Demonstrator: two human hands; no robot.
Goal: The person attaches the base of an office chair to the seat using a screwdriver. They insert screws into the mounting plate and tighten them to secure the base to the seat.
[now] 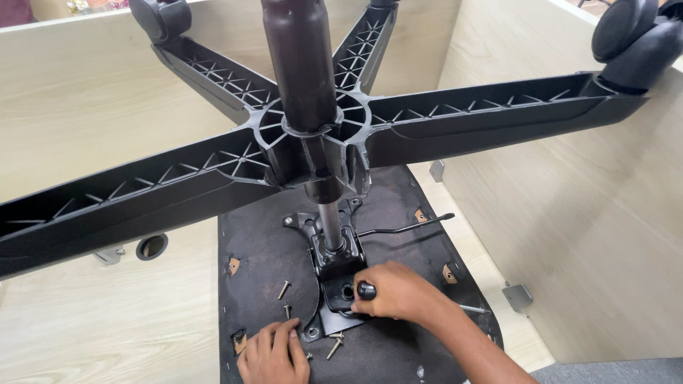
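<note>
Black tool handle (366,289) gripped in your right hand (398,291), fist over metal seat plate (338,284); left hand (274,353) flat, fingers spread, pressing seat underside (270,263) near front edge beside loose screws (284,289).

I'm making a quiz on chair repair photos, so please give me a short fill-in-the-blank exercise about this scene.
1. The right hand grips a black ____ at the metal plate.
2. The left hand rests on the upturned ____ underside.
3. Loose ____ lie between the hands.

Missing: knob; seat; screws
</note>
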